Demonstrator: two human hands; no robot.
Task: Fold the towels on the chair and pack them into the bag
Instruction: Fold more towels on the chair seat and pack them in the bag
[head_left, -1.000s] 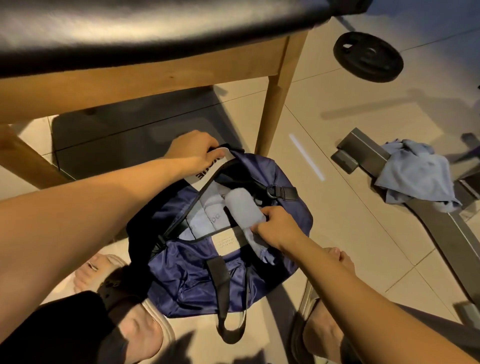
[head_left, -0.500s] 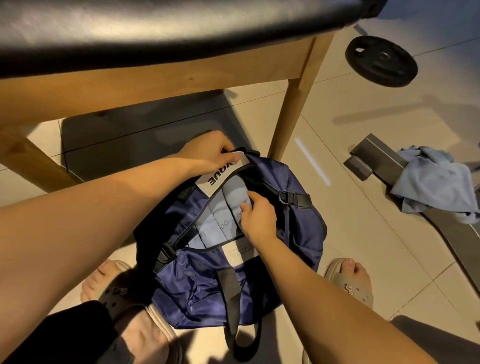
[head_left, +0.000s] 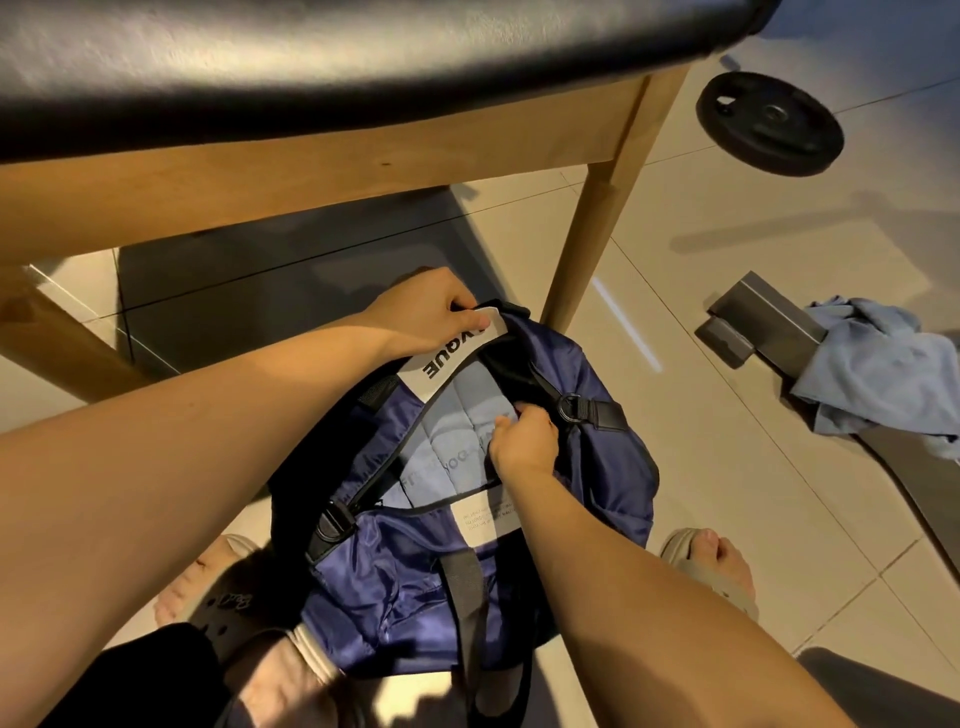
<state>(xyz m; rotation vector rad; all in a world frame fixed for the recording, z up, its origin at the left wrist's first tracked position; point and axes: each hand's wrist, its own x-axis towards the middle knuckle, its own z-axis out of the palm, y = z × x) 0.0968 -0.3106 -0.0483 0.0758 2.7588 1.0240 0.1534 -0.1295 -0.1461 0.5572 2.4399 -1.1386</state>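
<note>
A navy bag (head_left: 602, 483) stands open on the floor between my feet, below the chair (head_left: 291, 171) with its black seat and wooden frame. Folded light-blue towels (head_left: 447, 436) lie inside the opening. My left hand (head_left: 426, 312) grips the bag's far rim at the white lettered label (head_left: 452, 358) and holds it back. My right hand (head_left: 522, 441) is inside the opening with its fingers curled on the right-hand towel, against the bag's right wall.
A crumpled light-blue cloth (head_left: 883, 374) lies over a grey metal bar (head_left: 763, 322) on the tiled floor at the right. A black weight plate (head_left: 769, 130) lies at the top right. The chair leg (head_left: 597, 228) stands just behind the bag.
My right hand has moved from the bag's near rim deeper into the opening, and the rolled towel it held has gone down among the others. My left hand stays on the rim.
</note>
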